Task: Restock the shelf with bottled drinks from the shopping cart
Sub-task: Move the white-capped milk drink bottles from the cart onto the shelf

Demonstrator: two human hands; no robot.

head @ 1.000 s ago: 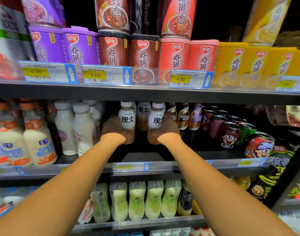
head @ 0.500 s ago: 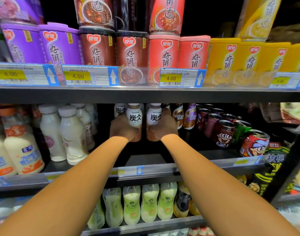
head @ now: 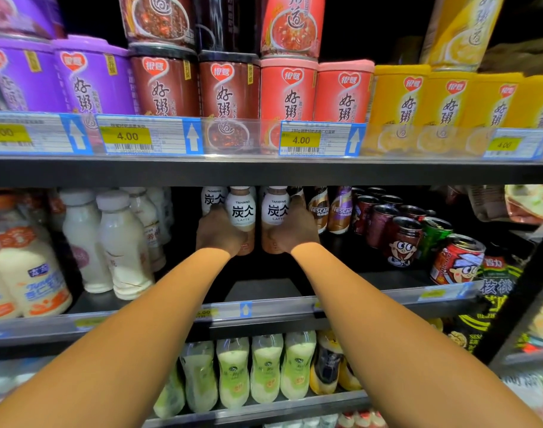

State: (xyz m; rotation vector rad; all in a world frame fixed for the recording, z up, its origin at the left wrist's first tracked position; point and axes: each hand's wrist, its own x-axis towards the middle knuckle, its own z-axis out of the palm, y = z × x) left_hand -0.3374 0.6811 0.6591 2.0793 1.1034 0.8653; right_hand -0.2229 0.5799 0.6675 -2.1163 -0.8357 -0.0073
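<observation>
Single head-worn wide-angle view, facing the shelving straight on at close range, level with the middle shelf (head: 264, 288). Both forearms extend from the lower corners toward centre; upper and lower tiers curve away at the frame edges.

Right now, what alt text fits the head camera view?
Two bare hands, left hand and right hand, each grip a latte bottle, the left bottle and right bottle, upright on a store's middle shelf, milk bottles left, cans right.
</observation>
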